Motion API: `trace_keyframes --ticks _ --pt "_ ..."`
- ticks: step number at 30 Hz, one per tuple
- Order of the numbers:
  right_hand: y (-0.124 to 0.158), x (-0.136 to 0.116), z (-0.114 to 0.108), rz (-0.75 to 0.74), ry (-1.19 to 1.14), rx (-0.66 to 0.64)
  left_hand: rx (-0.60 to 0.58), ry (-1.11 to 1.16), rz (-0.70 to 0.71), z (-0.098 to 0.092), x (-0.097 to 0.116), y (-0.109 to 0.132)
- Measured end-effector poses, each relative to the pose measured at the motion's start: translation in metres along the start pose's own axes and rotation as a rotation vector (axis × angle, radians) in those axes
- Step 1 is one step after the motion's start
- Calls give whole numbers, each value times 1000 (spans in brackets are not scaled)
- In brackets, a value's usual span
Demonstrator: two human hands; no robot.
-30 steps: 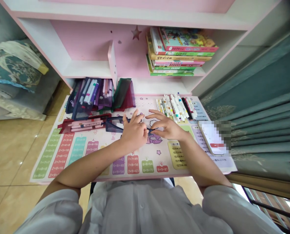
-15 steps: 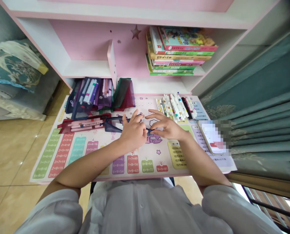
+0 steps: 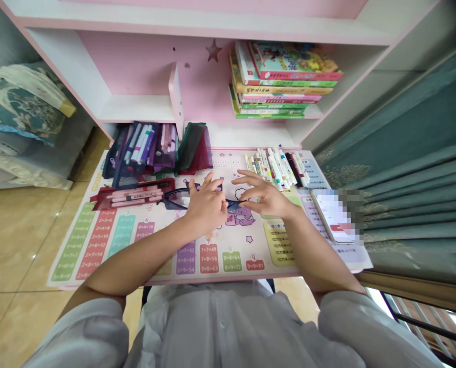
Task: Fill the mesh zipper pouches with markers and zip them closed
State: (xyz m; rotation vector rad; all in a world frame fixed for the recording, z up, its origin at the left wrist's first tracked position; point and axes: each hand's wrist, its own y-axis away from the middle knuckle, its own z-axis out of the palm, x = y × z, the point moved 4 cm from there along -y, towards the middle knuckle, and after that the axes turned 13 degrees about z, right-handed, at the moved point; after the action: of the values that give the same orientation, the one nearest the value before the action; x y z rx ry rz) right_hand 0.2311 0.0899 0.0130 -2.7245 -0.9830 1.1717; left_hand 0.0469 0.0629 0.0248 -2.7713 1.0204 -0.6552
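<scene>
A dark blue mesh zipper pouch (image 3: 233,205) stretches low over the desk between my two hands. My left hand (image 3: 207,207) pinches its middle with thumb and index finger, the other fingers spread, and covers part of it. At the pouch's right end, my right hand (image 3: 265,198) grips the edge between thumb and fingertips. To the left of my left hand the pouch bows out into a loop, with something white showing inside. A red mesh pouch with several pink pens (image 3: 136,196) lies just left of it.
Several white markers (image 3: 276,168) lie at the back right, near a phone (image 3: 333,217). Filled mesh pouches (image 3: 139,148) and a green and red pouch (image 3: 195,148) are piled at the back left. Stacked books (image 3: 281,87) sit on the shelf above the printed desk mat (image 3: 228,240).
My left hand has shifted slightly left, and the gap between my hands has widened. More of the pouch's right end shows, drawn into a narrow strip.
</scene>
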Motion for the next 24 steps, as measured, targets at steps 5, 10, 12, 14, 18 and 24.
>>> trace_keyframes --ticks 5,10,12,14,18,24 --pt "0 1 1 19 -19 -5 -10 2 -15 -2 -1 -1" --pt "0 1 0 -4 -3 -1 -55 -16 -11 -5 -2 -2" --pt "0 2 0 -2 -7 0 -62 -9 -7 -6 -3 -2" --pt "0 2 0 13 -13 -6 -63 -1 -3 -6 -4 -2" --pt "0 2 0 32 -15 -11 -75 -6 -3 -6 -6 -2" --pt "0 1 -1 6 14 -1 -58 -9 -7 -9 -6 -1"
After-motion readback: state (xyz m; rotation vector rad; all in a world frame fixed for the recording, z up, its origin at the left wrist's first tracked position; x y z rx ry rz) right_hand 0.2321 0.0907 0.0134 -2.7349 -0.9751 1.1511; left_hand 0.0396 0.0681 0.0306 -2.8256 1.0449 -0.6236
